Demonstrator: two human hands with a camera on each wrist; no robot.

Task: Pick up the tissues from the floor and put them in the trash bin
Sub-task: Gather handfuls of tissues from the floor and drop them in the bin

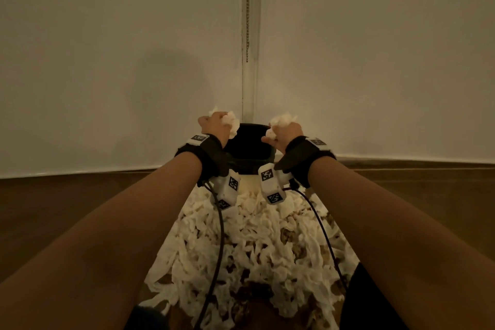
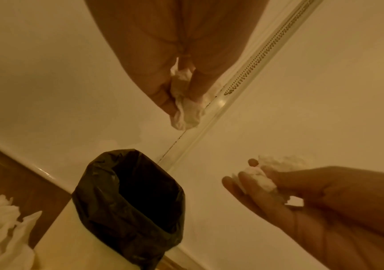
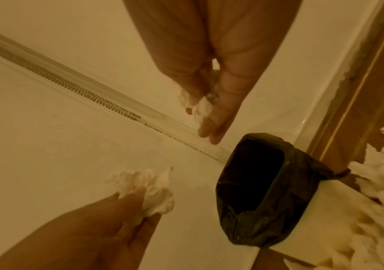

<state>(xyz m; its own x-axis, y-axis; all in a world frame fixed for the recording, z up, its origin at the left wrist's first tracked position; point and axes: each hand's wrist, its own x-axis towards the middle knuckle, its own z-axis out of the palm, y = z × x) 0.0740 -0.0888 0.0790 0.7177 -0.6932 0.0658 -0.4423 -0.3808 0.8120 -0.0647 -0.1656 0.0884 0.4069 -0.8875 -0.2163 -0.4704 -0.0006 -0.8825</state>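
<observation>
Crumpled white tissues lie in a wide pile (image 1: 254, 244) on the wooden floor between my forearms. Beyond the pile stands the trash bin (image 1: 254, 161), white with a black liner, its mouth open. My left hand (image 1: 218, 122) grips a wad of tissue (image 1: 231, 122) just above the bin's left rim. My right hand (image 1: 277, 132) holds another wad (image 1: 282, 119) above the right rim. In the left wrist view the left-hand wad (image 2: 186, 115) hangs from the curled fingers, above the liner (image 2: 94, 191). In the right wrist view the right-hand wad (image 3: 202, 109) sits between fingers and thumb.
The bin stands against a white wall (image 1: 107, 61), at a vertical seam with a hanging bead chain (image 1: 247, 8). A white baseboard (image 1: 80, 173) runs along the wood floor (image 1: 53, 209). Black cables (image 1: 218, 249) trail from my wrist cameras over the pile.
</observation>
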